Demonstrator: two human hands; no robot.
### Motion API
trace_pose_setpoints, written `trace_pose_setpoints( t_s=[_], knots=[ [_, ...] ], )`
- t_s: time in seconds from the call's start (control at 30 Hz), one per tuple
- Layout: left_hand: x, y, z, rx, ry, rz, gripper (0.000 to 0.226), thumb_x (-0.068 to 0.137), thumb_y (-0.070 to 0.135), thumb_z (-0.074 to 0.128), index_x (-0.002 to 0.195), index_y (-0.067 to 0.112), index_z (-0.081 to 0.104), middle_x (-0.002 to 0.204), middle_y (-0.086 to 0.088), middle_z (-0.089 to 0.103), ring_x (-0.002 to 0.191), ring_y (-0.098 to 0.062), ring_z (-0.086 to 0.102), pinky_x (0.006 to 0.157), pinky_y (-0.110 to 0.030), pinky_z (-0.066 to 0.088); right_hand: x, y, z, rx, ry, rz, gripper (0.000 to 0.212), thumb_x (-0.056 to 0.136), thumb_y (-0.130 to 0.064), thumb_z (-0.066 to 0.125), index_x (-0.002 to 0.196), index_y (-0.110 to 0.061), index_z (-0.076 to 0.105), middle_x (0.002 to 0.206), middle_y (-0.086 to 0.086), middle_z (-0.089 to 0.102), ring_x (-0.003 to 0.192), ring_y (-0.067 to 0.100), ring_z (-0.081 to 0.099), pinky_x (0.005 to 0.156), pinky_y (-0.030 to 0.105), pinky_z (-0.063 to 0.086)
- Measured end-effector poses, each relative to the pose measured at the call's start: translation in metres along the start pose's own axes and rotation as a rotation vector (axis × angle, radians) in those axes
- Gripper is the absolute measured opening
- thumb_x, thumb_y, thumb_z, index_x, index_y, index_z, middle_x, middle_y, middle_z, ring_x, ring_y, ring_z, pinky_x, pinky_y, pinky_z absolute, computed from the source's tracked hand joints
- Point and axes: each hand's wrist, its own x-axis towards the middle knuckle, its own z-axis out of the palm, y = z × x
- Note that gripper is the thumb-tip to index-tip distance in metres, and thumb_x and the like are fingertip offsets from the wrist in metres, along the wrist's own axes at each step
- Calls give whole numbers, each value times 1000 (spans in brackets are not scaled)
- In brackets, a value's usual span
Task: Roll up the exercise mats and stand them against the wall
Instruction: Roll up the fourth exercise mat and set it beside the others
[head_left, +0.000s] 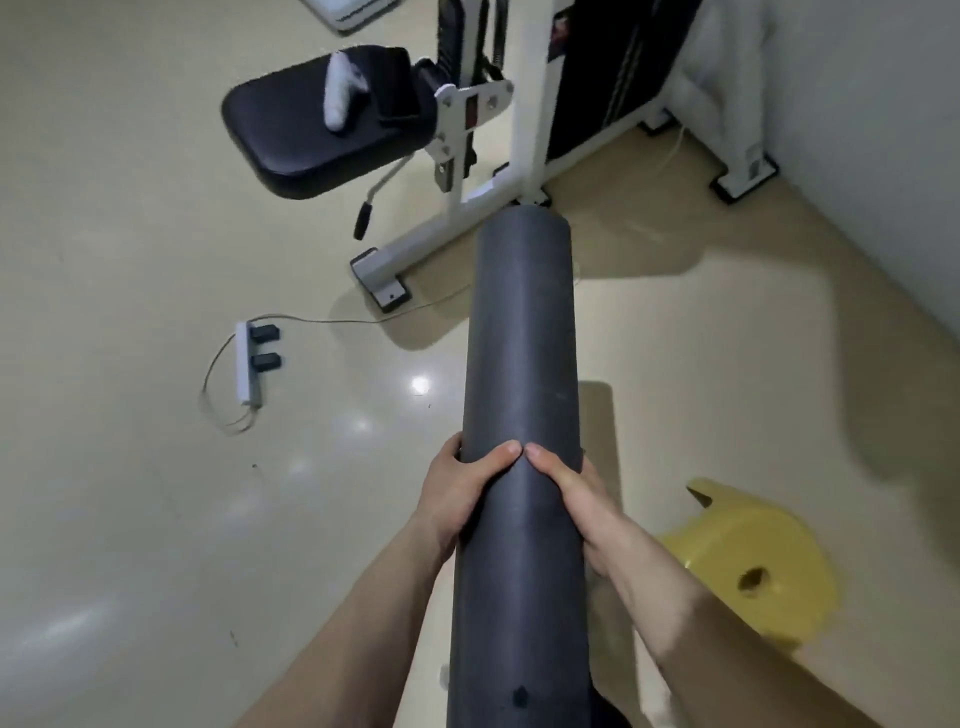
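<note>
Both hands clasp the rolled grey exercise mat (522, 364), which points away from the person over the floor (130, 519). The left hand (457, 493) and right hand (576, 499) wrap its sides, thumbs curled over the top with tips touching, fingers hidden underneath. Its far end sits near the white exercise machine (467, 156); a yellow stool (748, 561) stands to the right.

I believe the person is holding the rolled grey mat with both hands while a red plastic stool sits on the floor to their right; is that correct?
Nearly: the stool is yellow, not red, as the head view shows. The rest stands: both the left hand and the right hand grip the rolled grey mat, and the stool sits on the floor to the person's right.
</note>
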Motion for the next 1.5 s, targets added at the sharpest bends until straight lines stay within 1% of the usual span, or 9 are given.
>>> trace_pose_setpoints(
  t_s=[0.1,0.23,0.5,0.7,0.87,1.03,1.27,1.4,1.5],
  knots=[
    [37,15,64,134,-109,-5,63,70,47,88,122,19,66,109,3,78,97,-18,76,92,-42,59,18,-15,-59,111,122,-19,73,54,-56,91,118,-33,65,109,-1,79,101,24,77,96,49,59],
    [81,44,142,255,-207,12,55,77,39,87,122,16,66,108,1,78,97,-18,76,92,-41,59,42,-45,-123,239,227,-43,53,75,-43,88,120,-29,65,109,0,79,98,21,77,95,45,60],
    [176,107,271,437,-337,46,79,62,51,91,126,14,63,112,-1,77,101,-21,75,96,-43,58,101,-123,-226,416,271,-102,62,77,-48,84,130,-28,62,112,-4,78,96,15,76,75,30,59],
    [267,155,370,524,-420,59,75,65,45,90,125,9,64,110,-4,78,99,-21,76,92,-40,60,174,-187,-298,493,356,-142,75,67,-56,88,131,-27,62,113,-4,78,100,16,76,85,35,60],
    [391,193,455,582,-418,79,95,56,50,96,131,10,53,112,-6,75,92,-15,77,81,-30,61,280,-251,-362,565,437,-166,57,77,-47,86,125,-26,64,111,-1,78,97,19,77,84,36,61],
    [533,218,529,615,-438,81,101,44,54,94,124,12,50,114,-7,71,93,-14,75,76,-26,59,413,-299,-420,629,526,-188,69,69,-47,91,128,-23,64,113,2,78,100,21,77,89,39,61],
    [711,203,594,631,-487,70,95,57,46,93,132,15,43,115,-3,67,97,-14,73,75,-25,58,588,-308,-491,588,534,-250,74,67,-47,92,130,-19,66,115,2,78,101,20,77,90,38,60],
    [798,179,594,634,-437,11,80,77,34,87,138,16,39,116,0,64,100,-15,69,75,-24,56,684,-294,-498,587,551,-201,107,42,-67,95,135,-24,63,119,-3,76,107,20,74,101,42,56],
    [845,173,582,636,-412,-22,74,77,38,84,134,21,40,120,-3,64,102,-17,68,79,-28,57,733,-294,-489,575,586,-173,103,50,-59,96,139,-24,57,121,-2,72,107,19,70,101,39,53]
  ],
)
